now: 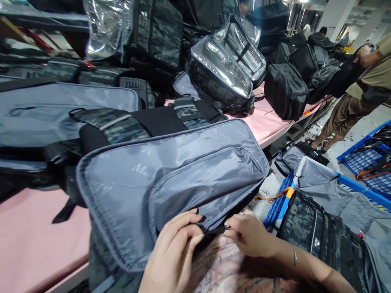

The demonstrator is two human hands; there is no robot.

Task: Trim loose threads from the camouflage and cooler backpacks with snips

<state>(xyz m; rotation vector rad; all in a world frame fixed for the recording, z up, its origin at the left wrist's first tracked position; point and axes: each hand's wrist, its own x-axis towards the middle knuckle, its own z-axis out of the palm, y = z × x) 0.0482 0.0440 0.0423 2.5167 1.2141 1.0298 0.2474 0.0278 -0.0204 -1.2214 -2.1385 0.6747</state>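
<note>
A camouflage backpack [122,171] lies across the table in front of me, its grey printed lining turned up. An inner zippered pocket [195,183] bulges on that lining. My left hand [175,246] is closed on the near edge of the backpack, fingers on the lining and thumb underneath. Just right of it, my right hand [249,235] pinches a small dark piece with a metallic glint at the same edge, which looks like a zipper pull [226,228]. Camouflage shoulder straps [119,124] stick out beyond the far side.
More grey-lined and silver-lined bags [220,67] are piled behind on the pink tabletop [36,236]. At right, a blue crate [276,203] holds another camouflage backpack [320,236]. A second blue crate [351,156] stands farther off. Another person [351,101] stands by the table at upper right.
</note>
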